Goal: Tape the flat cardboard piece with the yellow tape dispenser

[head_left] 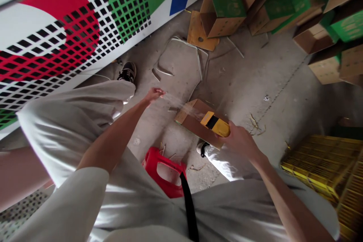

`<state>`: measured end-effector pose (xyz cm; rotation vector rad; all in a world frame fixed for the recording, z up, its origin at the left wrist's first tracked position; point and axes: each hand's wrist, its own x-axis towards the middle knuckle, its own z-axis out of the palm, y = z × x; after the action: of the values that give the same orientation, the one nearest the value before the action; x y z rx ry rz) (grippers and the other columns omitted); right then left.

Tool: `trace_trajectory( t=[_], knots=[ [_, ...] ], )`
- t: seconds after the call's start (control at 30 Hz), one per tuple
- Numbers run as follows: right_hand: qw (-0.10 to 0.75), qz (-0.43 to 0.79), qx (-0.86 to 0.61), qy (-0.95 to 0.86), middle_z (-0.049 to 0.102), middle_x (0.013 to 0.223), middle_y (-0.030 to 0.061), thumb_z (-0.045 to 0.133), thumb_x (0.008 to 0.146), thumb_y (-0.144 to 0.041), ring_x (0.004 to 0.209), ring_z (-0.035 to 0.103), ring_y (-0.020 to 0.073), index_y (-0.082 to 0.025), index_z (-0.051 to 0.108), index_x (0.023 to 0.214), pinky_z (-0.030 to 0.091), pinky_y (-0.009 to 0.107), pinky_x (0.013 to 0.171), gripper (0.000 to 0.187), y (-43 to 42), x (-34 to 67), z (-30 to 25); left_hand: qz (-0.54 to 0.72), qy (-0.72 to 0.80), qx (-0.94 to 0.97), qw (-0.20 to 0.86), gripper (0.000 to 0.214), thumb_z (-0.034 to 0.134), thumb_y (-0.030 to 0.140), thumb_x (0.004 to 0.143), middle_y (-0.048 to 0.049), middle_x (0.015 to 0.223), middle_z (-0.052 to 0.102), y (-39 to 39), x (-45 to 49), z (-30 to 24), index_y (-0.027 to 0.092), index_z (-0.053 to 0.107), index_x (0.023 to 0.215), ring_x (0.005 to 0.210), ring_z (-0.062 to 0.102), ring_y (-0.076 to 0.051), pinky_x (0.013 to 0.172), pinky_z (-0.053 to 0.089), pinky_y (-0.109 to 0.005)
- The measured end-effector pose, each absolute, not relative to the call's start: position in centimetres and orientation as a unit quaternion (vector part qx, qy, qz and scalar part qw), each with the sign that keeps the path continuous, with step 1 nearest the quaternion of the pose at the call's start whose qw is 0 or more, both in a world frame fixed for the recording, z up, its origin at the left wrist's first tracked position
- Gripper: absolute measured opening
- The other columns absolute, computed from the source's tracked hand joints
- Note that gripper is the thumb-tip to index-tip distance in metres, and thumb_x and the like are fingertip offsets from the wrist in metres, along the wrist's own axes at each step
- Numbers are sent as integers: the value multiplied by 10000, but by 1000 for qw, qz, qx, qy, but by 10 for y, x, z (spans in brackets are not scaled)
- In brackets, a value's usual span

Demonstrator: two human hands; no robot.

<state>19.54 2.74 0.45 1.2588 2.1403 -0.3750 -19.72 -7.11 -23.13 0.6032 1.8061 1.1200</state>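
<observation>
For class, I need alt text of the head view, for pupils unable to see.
A person's right hand holds a yellow tape dispenser by a cardboard box, clear tape running to the left hand. Open cartons lie at upper right.

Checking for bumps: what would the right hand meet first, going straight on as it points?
Likely the cardboard, past the dispenser in the right hand, though depth is unclear: it might pass above.
</observation>
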Motion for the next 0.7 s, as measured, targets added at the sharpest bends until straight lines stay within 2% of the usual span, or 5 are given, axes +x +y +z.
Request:
trace_trajectory(
  t=[0.3,0.47,0.7],
  knots=[
    [320,-139,475,808,767,1009,194,672,938,-609,982,758,386,-168,589,1188,435,349,706,514,29,204,-7,441,735,221,464,200,782,367,716,-39,649,684,-71,-184,-256,183,710,689,633,560,-149,720,439,-306],
    [315,-137,471,813,765,961,177,670,917,-650,941,763,386,-180,584,1140,397,341,654,527,31,210,-18,428,740,202,477,204,771,371,713,-42,639,681,-73,-171,-276,186,692,683,625,572,-150,696,441,-294],
    [324,-132,471,809,768,966,187,670,933,-595,945,760,391,-172,588,1158,401,350,666,485,37,215,-29,426,728,188,503,222,747,391,719,-36,652,677,-72,-147,-308,182,682,680,637,585,-147,700,450,-287]
  ],
)
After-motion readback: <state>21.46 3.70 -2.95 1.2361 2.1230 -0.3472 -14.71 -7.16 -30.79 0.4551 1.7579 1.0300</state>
